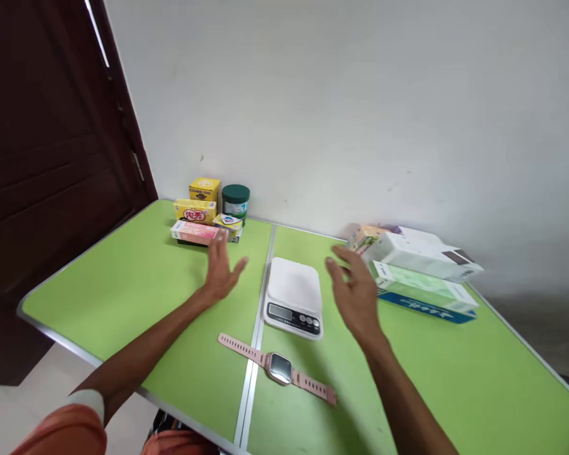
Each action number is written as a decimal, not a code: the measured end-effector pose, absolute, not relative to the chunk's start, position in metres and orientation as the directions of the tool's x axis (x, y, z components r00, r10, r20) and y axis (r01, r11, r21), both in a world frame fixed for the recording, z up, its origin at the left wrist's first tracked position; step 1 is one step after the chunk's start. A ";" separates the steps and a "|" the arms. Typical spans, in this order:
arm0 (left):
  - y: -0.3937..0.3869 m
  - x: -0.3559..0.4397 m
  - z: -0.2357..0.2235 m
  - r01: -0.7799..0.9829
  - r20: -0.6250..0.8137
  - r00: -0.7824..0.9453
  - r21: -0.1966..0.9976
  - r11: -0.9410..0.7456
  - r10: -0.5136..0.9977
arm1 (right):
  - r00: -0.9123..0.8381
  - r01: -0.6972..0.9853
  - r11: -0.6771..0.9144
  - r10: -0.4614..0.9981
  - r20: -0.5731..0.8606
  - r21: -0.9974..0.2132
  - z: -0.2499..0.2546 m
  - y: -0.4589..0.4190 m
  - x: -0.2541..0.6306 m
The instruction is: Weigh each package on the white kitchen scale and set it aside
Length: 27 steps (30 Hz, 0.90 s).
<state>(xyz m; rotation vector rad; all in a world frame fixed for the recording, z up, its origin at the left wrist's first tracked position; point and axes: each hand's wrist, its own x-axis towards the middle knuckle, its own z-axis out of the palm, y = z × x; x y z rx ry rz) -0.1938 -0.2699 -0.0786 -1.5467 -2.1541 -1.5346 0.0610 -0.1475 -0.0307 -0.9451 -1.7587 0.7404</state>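
Note:
A white kitchen scale [294, 284] with a dark display strip lies flat near the middle of the green table. In front of it a smartwatch [280, 368] with a pink strap is stretched out across the table's metal seam. My left hand [220, 272] hovers left of the scale with fingers and thumb apart, holding nothing; its fingertips overlap the pink-and-white box [196, 232] in view. To the right of the scale is my right hand [354, 287], its fingers loosely curved and apart, with nothing in it. It is nearest the stacked boxes, and contact cannot be made out.
Yellow boxes [194, 212] and a green-lidded tub [236, 201] stand at the back left. At the right lie a white box [422, 254], a green-and-white box [422, 287] and a blue box [429, 308]. A wall [313, 114] closes off the back; a dark door [52, 158] is at left.

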 end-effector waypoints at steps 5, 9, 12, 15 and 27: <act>-0.308 -0.293 -0.100 0.569 0.467 -0.803 0.785 0.245 0.370 | -0.550 0.092 0.361 0.795 0.255 -0.928 -0.052 -0.185 -0.063; -0.313 -0.323 -0.111 0.379 0.262 -0.877 0.892 0.246 0.402 | -0.590 0.102 0.234 0.797 0.130 -0.967 -0.081 -0.197 -0.141; -0.306 -0.327 -0.116 0.334 0.222 -0.870 0.922 0.195 0.440 | -0.547 0.072 0.211 0.826 0.138 -0.975 -0.094 -0.200 -0.173; -0.301 -0.329 -0.118 0.342 0.245 -0.869 0.925 0.165 0.429 | -0.520 0.022 0.228 0.834 0.183 -0.974 -0.097 -0.203 -0.186; -0.319 -0.261 -0.084 0.597 0.516 -0.677 0.802 -0.020 0.525 | -0.351 -0.067 0.298 0.886 0.302 -0.952 -0.039 -0.216 -0.096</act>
